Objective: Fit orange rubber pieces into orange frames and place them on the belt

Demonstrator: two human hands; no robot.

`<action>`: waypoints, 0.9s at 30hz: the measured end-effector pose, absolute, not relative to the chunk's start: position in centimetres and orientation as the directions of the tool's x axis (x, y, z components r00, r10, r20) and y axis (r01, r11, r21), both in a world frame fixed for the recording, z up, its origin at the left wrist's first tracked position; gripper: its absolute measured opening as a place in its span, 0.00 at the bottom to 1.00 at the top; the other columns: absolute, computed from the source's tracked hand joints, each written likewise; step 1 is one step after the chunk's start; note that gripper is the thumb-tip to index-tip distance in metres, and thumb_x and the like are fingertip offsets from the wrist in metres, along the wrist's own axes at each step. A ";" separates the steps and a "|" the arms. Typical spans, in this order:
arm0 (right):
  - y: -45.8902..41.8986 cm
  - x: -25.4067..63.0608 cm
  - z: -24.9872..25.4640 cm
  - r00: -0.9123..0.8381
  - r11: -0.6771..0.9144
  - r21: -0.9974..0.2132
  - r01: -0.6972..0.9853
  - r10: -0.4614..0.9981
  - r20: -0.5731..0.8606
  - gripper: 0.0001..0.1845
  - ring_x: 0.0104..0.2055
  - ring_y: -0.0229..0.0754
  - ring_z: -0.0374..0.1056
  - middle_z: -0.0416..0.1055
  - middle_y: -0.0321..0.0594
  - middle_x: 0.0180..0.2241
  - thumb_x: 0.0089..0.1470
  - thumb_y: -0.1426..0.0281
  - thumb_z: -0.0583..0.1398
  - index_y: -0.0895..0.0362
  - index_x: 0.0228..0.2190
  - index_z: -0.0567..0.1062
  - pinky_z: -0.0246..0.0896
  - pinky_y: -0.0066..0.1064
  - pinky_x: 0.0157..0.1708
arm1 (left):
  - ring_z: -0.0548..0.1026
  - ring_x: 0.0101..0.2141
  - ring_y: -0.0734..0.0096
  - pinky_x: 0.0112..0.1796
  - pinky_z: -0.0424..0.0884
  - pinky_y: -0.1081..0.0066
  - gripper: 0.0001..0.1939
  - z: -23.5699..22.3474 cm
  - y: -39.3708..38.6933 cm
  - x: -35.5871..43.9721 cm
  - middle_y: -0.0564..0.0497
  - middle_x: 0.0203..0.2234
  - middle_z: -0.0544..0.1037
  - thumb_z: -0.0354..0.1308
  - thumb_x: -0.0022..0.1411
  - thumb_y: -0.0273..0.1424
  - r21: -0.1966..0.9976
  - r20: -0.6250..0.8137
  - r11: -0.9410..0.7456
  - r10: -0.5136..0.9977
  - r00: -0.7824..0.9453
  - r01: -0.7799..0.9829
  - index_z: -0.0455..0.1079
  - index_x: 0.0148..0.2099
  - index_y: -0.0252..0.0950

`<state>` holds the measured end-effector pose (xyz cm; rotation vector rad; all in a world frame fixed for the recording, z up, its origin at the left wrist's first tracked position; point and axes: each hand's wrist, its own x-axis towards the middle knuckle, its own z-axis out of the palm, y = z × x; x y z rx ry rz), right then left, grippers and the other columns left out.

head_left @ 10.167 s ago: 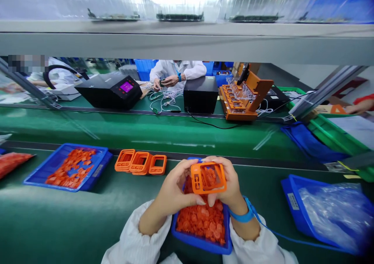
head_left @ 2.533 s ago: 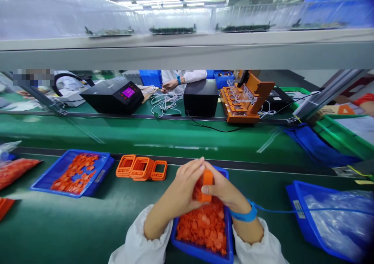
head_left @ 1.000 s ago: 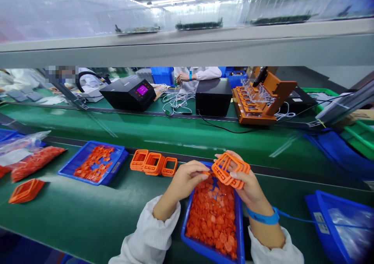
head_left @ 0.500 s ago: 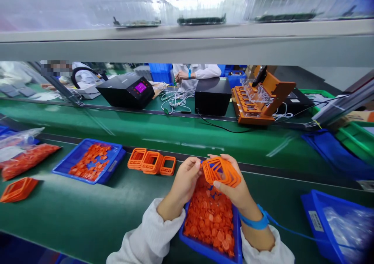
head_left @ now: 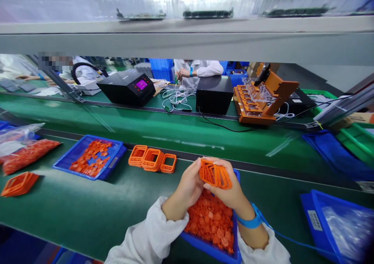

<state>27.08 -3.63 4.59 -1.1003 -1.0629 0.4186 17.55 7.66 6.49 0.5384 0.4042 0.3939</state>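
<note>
My right hand [head_left: 232, 194] grips a fanned stack of thin orange plastic frames [head_left: 216, 175], thumb in front and fingers behind. At the stack's left edge, my left hand [head_left: 189, 183] is closed, with its fingertips against the frames; its inner fingers are partly hidden. Both hands are above a blue bin [head_left: 237, 229] heaped with small orange plastic pieces [head_left: 212, 223]. A blue wrist strap [head_left: 250, 217] with a cord circles my right wrist. Left of my hands, more orange frames [head_left: 152, 159] lie in overlapping stacks on the green bench.
Farther left are a blue tray [head_left: 62, 163] of orange pieces, a bag of orange parts [head_left: 30, 155] and another frame stack [head_left: 19, 184]. A blue bin [head_left: 317, 221] with clear plastic stands right. Behind are black boxes [head_left: 214, 96], an orange fixture [head_left: 257, 108] and co-workers.
The frame stack has shifted slightly left and turned more edge-on in my right hand. My left hand has come round closer against the stack's left edge.
</note>
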 end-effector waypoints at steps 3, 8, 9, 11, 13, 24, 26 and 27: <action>-3.7 27.1 4.3 0.457 0.430 -0.860 0.275 0.728 0.511 0.32 0.69 0.49 0.67 0.71 0.42 0.64 0.61 0.72 0.73 0.42 0.60 0.69 0.66 0.48 0.68 | 0.78 0.38 0.68 0.41 0.74 0.70 0.25 6.3 7.6 17.4 0.47 0.39 0.82 0.79 0.56 0.45 0.596 -0.216 0.755 0.478 0.852 -0.273 0.79 0.46 0.32; -4.0 26.8 3.8 0.432 0.422 -0.833 0.359 0.715 0.549 0.32 0.68 0.49 0.68 0.72 0.42 0.63 0.61 0.73 0.72 0.41 0.59 0.70 0.67 0.47 0.67 | 0.76 0.33 0.72 0.37 0.72 0.72 0.26 6.3 7.7 17.1 0.50 0.34 0.80 0.81 0.53 0.46 0.606 -0.207 0.743 0.491 0.846 -0.283 0.77 0.43 0.33; -4.0 26.7 3.8 0.431 0.427 -0.832 0.355 0.715 0.551 0.32 0.68 0.49 0.68 0.72 0.42 0.63 0.61 0.74 0.72 0.41 0.60 0.69 0.67 0.47 0.67 | 0.76 0.33 0.72 0.37 0.72 0.72 0.26 6.4 7.7 17.0 0.50 0.34 0.80 0.81 0.52 0.45 0.609 -0.204 0.742 0.488 0.848 -0.281 0.77 0.43 0.33; -4.1 26.6 3.8 0.434 0.436 -0.836 0.332 0.716 0.546 0.33 0.69 0.49 0.67 0.71 0.41 0.64 0.61 0.75 0.72 0.40 0.60 0.69 0.66 0.47 0.68 | 0.76 0.33 0.72 0.37 0.72 0.72 0.26 6.5 7.8 17.0 0.50 0.34 0.80 0.81 0.51 0.45 0.604 -0.205 0.747 0.483 0.852 -0.278 0.78 0.43 0.33; -4.1 26.4 3.8 0.437 0.453 -0.838 0.304 0.715 0.545 0.33 0.69 0.48 0.66 0.71 0.41 0.64 0.61 0.75 0.72 0.40 0.60 0.69 0.65 0.46 0.68 | 0.77 0.33 0.72 0.37 0.72 0.73 0.26 6.7 7.9 16.9 0.50 0.34 0.81 0.82 0.50 0.44 0.598 -0.203 0.750 0.482 0.852 -0.282 0.78 0.43 0.33; -4.0 25.9 5.9 0.495 0.558 -0.821 0.118 0.684 0.536 0.34 0.67 0.47 0.69 0.70 0.42 0.62 0.58 0.72 0.75 0.41 0.59 0.69 0.69 0.44 0.65 | 0.78 0.42 0.68 0.45 0.73 0.70 0.22 7.1 8.3 16.0 0.47 0.43 0.82 0.73 0.63 0.48 0.813 -0.059 0.519 0.525 0.849 -0.265 0.82 0.52 0.39; -4.1 25.8 6.1 0.502 0.552 -0.824 0.127 0.681 0.533 0.33 0.66 0.46 0.69 0.70 0.41 0.61 0.57 0.72 0.75 0.41 0.57 0.69 0.69 0.42 0.65 | 0.78 0.43 0.66 0.46 0.73 0.70 0.22 7.1 8.2 15.9 0.47 0.43 0.82 0.73 0.63 0.49 0.828 -0.068 0.499 0.543 0.837 -0.257 0.83 0.50 0.39; -4.1 25.8 6.3 0.504 0.548 -0.825 0.134 0.680 0.533 0.33 0.65 0.46 0.69 0.71 0.41 0.60 0.57 0.71 0.76 0.41 0.57 0.70 0.69 0.42 0.65 | 0.78 0.43 0.65 0.46 0.73 0.69 0.22 7.1 8.1 15.9 0.47 0.42 0.82 0.73 0.63 0.49 0.832 -0.072 0.493 0.552 0.831 -0.256 0.83 0.49 0.38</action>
